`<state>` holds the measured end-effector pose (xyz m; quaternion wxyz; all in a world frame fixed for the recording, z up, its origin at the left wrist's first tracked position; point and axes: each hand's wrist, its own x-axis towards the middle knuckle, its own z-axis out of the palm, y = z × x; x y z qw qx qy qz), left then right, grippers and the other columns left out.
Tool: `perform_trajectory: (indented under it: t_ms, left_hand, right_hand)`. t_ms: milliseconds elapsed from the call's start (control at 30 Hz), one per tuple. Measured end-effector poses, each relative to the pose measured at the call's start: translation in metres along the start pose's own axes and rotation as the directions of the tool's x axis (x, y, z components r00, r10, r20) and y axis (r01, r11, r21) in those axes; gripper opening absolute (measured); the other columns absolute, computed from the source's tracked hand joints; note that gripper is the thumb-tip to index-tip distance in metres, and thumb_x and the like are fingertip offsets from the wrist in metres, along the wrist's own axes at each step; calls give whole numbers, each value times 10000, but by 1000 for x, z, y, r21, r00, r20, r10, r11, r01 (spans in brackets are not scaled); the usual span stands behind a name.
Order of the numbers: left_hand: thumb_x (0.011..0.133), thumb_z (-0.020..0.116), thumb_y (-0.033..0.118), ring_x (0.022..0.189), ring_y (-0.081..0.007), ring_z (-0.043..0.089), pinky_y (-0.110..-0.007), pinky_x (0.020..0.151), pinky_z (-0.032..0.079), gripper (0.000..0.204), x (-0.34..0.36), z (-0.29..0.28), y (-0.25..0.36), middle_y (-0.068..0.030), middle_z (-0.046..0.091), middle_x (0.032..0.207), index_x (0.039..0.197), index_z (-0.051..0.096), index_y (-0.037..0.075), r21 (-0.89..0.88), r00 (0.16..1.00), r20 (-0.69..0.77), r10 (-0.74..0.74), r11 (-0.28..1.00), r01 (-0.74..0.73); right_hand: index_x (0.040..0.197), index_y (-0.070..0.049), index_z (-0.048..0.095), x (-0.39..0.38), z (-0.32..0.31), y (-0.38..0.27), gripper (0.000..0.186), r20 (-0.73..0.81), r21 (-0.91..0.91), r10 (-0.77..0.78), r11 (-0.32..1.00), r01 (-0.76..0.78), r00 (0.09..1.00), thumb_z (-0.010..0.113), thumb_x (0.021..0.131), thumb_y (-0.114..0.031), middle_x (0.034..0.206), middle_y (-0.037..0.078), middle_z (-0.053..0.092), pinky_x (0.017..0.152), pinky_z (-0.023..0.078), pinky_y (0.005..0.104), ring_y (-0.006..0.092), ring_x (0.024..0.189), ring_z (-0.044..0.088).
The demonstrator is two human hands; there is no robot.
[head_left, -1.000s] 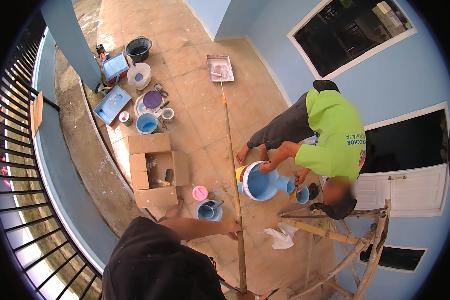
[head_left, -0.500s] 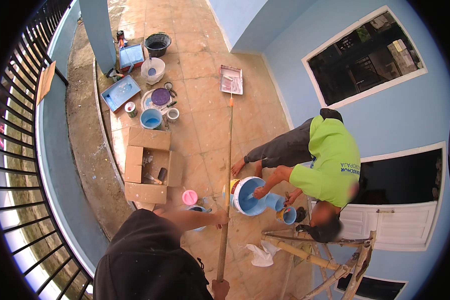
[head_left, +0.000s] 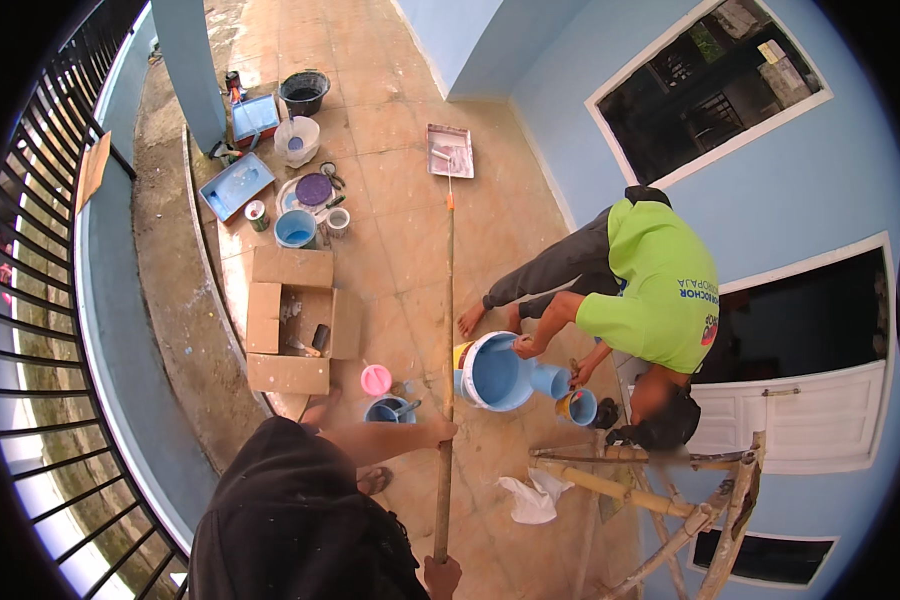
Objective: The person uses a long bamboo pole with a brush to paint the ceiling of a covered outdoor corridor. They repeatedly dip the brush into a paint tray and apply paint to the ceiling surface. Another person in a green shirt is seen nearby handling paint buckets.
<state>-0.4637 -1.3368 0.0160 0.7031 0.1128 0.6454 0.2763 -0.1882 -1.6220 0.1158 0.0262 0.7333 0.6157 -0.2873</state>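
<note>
Both my hands grip a long bamboo roller pole (head_left: 449, 330). My left hand (head_left: 435, 431) is wrapped round its middle-lower part, and my right hand (head_left: 442, 576) closes on its near end. At the far end, a paint roller (head_left: 444, 156) rests in a paint-smeared tray (head_left: 463, 170). Just beyond my left forearm stands a bucket of blue paint (head_left: 390, 409) with a tool in it, beside a pink lid (head_left: 376, 379). To the right, a co-worker in a green shirt (head_left: 660, 285) bends over a large blue paint bucket (head_left: 478, 400), one hand at its rim, the other by a smaller blue container (head_left: 550, 380).
An open cardboard box (head_left: 270, 376) stands at left, with tools inside. Beyond it are paint trays (head_left: 236, 188), a black bucket (head_left: 304, 92) and several tubs. A bamboo scaffold (head_left: 620, 488) and a white cloth (head_left: 535, 497) are at lower right. A railing (head_left: 40, 355) runs along the left.
The view has shifted slightly, so the tray and pole appear a little further left. More of the blue bucket by my left forearm shows, and a foot is now visible. Both hands keep their grip.
</note>
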Motion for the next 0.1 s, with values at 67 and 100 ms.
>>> perform_trajectory:
  t_ms: [67,100]
  left_hand:
    - [876,677,103,772,-329,746,-449,617,654,224,13,6,-3,-203,716,940,984,687,-93,-59,999,-32,31,998,-33]
    - [871,696,97,759,-321,746,-444,614,654,217,18,6,-5,-198,718,935,977,693,-92,-87,997,-55,47,995,-52]
  right_hand:
    - [904,41,733,15,13,6,355,-38,128,-72,989,77,997,672,837,-303,782,294,688,675,528,524,466,791,703]
    - [904,41,733,44,-30,34,355,-40,148,-103,983,108,994,672,837,-303,782,294,688,675,528,524,466,791,703]
